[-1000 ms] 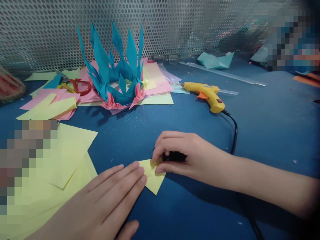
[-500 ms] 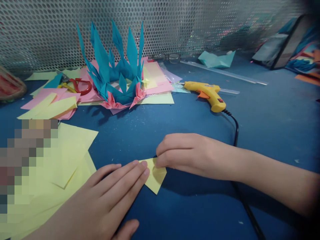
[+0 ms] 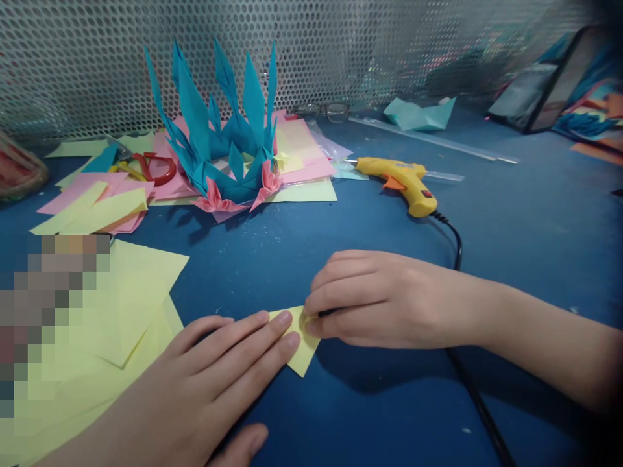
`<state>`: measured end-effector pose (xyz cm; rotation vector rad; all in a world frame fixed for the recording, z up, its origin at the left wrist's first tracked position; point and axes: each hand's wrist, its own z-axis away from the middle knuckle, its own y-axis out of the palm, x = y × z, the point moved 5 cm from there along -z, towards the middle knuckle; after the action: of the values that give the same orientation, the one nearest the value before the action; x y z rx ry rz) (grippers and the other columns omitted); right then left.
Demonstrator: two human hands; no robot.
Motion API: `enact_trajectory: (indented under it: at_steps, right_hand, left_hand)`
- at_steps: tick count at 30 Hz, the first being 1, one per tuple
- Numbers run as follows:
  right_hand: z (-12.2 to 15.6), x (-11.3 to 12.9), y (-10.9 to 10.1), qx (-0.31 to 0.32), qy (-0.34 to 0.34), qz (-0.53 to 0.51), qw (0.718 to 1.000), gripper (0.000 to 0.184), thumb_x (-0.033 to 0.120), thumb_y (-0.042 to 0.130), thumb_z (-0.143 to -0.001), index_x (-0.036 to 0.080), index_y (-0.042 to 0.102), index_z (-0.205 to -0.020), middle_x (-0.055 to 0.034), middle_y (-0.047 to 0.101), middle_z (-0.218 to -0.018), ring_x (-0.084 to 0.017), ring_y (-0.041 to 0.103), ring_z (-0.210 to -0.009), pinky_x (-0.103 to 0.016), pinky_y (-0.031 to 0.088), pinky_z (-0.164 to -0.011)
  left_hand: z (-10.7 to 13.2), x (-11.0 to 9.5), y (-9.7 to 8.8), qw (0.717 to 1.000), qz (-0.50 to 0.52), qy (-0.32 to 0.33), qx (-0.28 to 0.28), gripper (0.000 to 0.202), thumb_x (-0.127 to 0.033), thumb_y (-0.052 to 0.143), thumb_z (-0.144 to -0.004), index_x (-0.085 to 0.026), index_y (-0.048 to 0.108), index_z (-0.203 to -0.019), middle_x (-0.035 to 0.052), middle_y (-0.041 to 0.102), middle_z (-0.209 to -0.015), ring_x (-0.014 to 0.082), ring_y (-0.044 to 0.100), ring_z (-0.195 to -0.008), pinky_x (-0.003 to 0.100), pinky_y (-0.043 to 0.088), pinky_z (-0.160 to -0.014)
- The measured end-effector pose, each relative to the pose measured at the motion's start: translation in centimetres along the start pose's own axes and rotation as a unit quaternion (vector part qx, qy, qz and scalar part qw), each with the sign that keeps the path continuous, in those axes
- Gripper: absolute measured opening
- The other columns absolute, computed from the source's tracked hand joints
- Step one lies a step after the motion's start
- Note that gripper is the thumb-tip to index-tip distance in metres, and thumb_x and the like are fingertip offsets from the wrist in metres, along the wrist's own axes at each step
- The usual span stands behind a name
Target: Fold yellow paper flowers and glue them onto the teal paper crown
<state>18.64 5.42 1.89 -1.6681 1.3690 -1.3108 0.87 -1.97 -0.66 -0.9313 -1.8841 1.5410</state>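
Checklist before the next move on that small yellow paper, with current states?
1. Left hand flat on small yellow paper, pinning it: ok.
2. Right hand pinches the paper's upper corner: ok.
3. Crease under the fingers aligned: cannot tell, hidden.
4. Glue gun clear of both hands: ok, lies farther back.
5. Cord clear of right arm: not ok, runs beneath the wrist.

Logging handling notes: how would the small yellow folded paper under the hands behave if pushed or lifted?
The yellow folded paper is thin and lies flat, so probably very light and floppy. The left hand pins it while the right hand pinches its edge, suggesting it would slide on the blue table.
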Motion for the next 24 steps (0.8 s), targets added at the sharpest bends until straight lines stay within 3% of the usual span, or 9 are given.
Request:
enact_trajectory:
  at_steps: [6,12,17,20,24]
  right_hand:
    - [-0.1,0.5,0.2,0.02,0.005,0.01,1.0,0.025,0.004,0.046,-0.096,0.012,0.07,-0.095,-0.0082,0.074,-0.095,-0.016,0.063,-0.089,-0.03,0.049,-0.081]
    - [-0.3,0.8,0.3,0.014,0.017,0.035,0.999,0.026,0.007,0.046,-0.09,0.015,0.071,-0.086,-0.0062,0.071,-0.078,-0.017,0.058,-0.072,-0.033,0.047,-0.074]
    - [-0.5,1.5,0.6,0.001,0.037,0.063,0.997,0.025,0.008,0.045,-0.092,0.013,0.07,-0.098,-0.0049,0.066,-0.074,-0.018,0.057,-0.069,-0.033,0.043,-0.071]
    - [-0.5,2.0,0.8,0.007,0.064,0.075,0.995,0.026,0.008,0.046,-0.091,0.015,0.07,-0.086,-0.0024,0.062,-0.07,-0.016,0.051,-0.062,-0.033,0.039,-0.066]
    - [-0.5,2.4,0.8,0.011,0.113,0.086,0.99,0.025,0.01,0.048,-0.09,0.015,0.071,-0.08,-0.0012,0.065,-0.073,-0.014,0.046,-0.053,-0.034,0.035,-0.058]
  left_hand:
    - [0.0,0.3,-0.2,1.0,0.008,0.021,0.004,0.064,-0.017,0.044,-0.088,-0.024,0.038,-0.151,-0.008,0.047,-0.154,0.0164,0.054,-0.132,0.032,0.039,-0.101]
    - [-0.1,0.6,-0.3,0.999,0.031,0.015,0.018,0.065,-0.019,0.048,-0.087,-0.026,0.039,-0.151,-0.0072,0.048,-0.154,0.0172,0.055,-0.13,0.031,0.044,-0.1]
    - [-0.1,0.5,0.0,0.999,0.037,0.01,0.027,0.068,-0.018,0.049,-0.086,-0.025,0.037,-0.153,-0.0043,0.051,-0.152,0.0191,0.056,-0.13,0.032,0.046,-0.1]
    - [0.1,0.6,0.0,0.998,0.056,0.0,0.03,0.069,-0.017,0.049,-0.085,-0.026,0.037,-0.153,-0.0035,0.054,-0.15,0.0197,0.057,-0.128,0.033,0.047,-0.102]
    - [0.5,0.8,-0.2,0.996,0.074,-0.039,0.022,0.061,-0.018,0.046,-0.089,-0.032,0.043,-0.149,-0.0027,0.041,-0.159,0.0207,0.047,-0.136,0.034,0.046,-0.105]
